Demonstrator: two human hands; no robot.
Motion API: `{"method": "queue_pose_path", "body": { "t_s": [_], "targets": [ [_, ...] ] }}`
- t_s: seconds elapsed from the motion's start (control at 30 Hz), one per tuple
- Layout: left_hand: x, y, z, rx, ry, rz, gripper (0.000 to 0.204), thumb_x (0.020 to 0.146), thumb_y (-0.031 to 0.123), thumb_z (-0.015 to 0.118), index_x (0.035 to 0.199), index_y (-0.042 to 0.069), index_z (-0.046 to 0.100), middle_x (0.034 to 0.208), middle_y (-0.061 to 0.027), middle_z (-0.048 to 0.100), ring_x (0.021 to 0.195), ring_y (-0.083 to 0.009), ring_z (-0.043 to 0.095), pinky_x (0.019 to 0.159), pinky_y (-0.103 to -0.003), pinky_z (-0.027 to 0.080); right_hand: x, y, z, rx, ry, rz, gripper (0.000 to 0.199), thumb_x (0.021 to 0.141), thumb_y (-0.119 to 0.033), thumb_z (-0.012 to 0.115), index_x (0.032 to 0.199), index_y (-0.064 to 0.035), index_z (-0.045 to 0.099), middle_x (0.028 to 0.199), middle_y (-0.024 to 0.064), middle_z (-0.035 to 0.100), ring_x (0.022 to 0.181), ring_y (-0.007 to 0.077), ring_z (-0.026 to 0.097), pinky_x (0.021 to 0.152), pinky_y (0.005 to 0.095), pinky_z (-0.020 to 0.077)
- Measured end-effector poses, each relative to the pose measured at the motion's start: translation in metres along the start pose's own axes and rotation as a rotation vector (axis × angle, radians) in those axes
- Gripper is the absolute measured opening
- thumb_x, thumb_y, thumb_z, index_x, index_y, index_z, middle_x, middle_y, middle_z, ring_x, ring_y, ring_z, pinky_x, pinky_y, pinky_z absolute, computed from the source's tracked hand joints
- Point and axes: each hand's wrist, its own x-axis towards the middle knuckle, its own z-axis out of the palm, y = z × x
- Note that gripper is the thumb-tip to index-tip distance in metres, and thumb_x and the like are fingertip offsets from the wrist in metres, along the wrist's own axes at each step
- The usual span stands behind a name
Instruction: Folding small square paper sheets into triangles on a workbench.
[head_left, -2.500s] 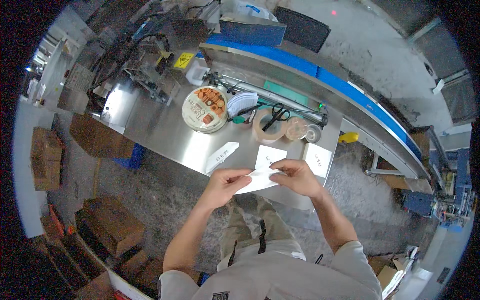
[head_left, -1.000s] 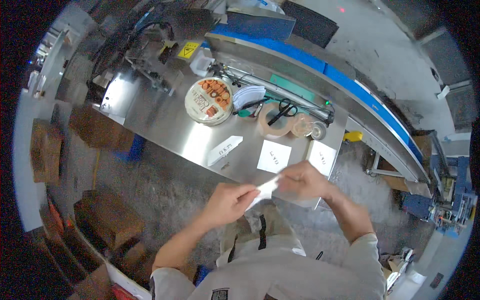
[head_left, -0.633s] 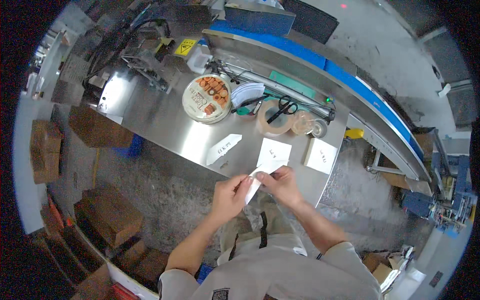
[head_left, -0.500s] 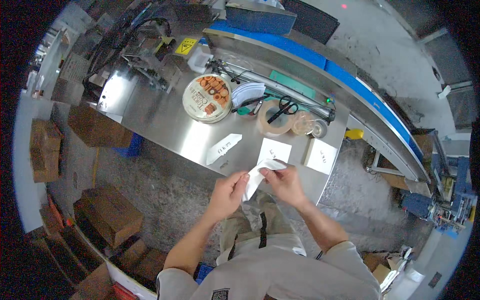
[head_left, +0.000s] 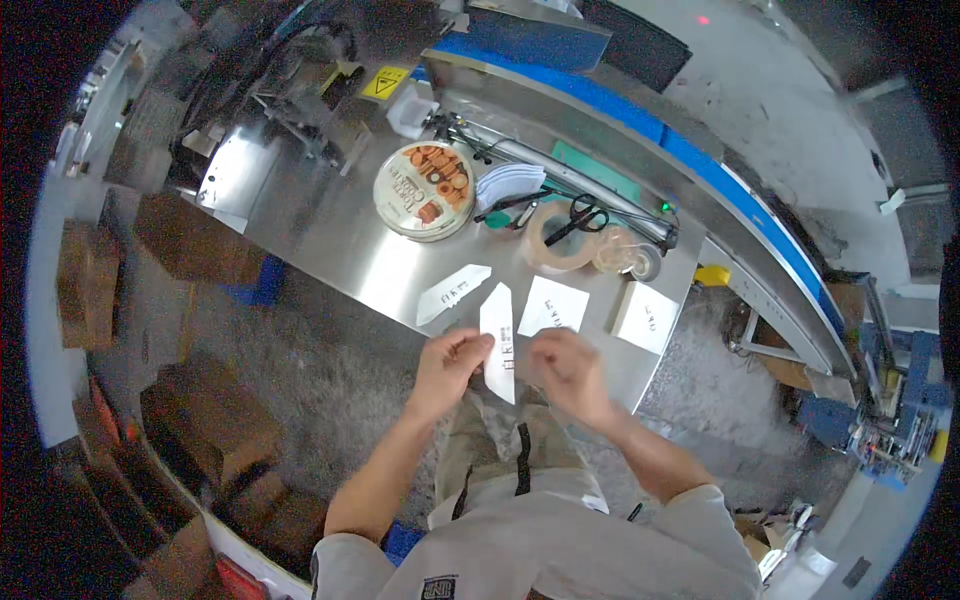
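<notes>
My left hand and my right hand hold a narrow white folded paper piece upright between them, just in front of the near edge of a steel table. The left fingers pinch its left edge; the right fingers grip its lower right side. On the table right beyond lie a similar folded white piece, a flat white sheet and a small stack of white sheets.
Farther back on the table stand a round printed tin, tape rolls, black scissors and a white plastic bottle. A blue-edged conveyor runs behind. Cardboard boxes sit on the floor at the left.
The paper was held sideways between my hands at first; I have worked it into a narrow folded strip and turned it upright, and my hands moved closer to the table edge.
</notes>
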Motion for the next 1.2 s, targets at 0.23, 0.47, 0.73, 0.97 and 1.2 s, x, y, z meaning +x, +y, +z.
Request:
{"method": "queue_pose_path", "body": {
  "t_s": [0.23,0.47,0.73,0.97,1.2],
  "targets": [
    [-0.002,0.012,0.0,0.307,-0.139,0.067,0.022,0.094,0.02,0.065,0.101,-0.001,0.069,0.081,0.0001,0.066,0.074,-0.0045,0.056,0.066,-0.023,0.045,0.031,0.019,0.007,0.833,-0.286,0.809,0.029,0.094,-0.031,0.067,0.1,-0.0025,0.069,0.085,0.0009,0.067,0.077,0.008,0.059,0.067,0.023,0.0472],
    [0.004,0.014,-0.006,0.349,-0.144,0.1,0.021,0.095,0.019,0.064,0.101,0.0,0.068,0.084,-0.0002,0.067,0.076,-0.0042,0.056,0.067,-0.023,0.046,0.037,0.03,0.024,0.784,-0.103,0.92,0.035,0.097,-0.034,0.062,0.087,-0.0014,0.069,0.073,0.0018,0.065,0.066,0.0084,0.058,0.062,0.025,0.0476],
    [0.013,-0.002,-0.016,0.195,-0.124,0.091,0.021,0.093,0.017,0.067,0.104,-0.002,0.068,0.086,-0.0032,0.07,0.078,-0.0055,0.06,0.069,-0.022,0.047,0.033,0.032,0.036,0.676,0.091,0.768,0.027,0.092,-0.024,0.07,0.09,0.0032,0.067,0.072,0.0054,0.068,0.063,0.0101,0.06,0.056,0.0271,0.048],
    [0.021,0.001,-0.04,0.323,-0.124,0.064,0.021,0.091,0.018,0.07,0.102,0.0,0.07,0.084,0.0013,0.068,0.075,-0.006,0.059,0.067,-0.024,0.048,0.032,0.05,0.02,0.778,0.194,0.8,0.027,0.1,-0.025,0.056,0.099,0.0005,0.064,0.086,0.0073,0.066,0.075,0.0135,0.063,0.069,0.0285,0.053],
    [0.041,-0.011,-0.061,0.441,-0.225,0.041,0.02,0.092,0.018,0.067,0.101,0.001,0.072,0.081,0.0011,0.066,0.072,-0.0055,0.056,0.065,-0.024,0.047,0.056,0.055,0.025,0.363,-0.467,0.584,0.024,0.092,-0.021,0.067,0.105,-0.0015,0.067,0.077,0.001,0.064,0.064,0.0076,0.058,0.057,0.0242,0.0461]
  ]
}}
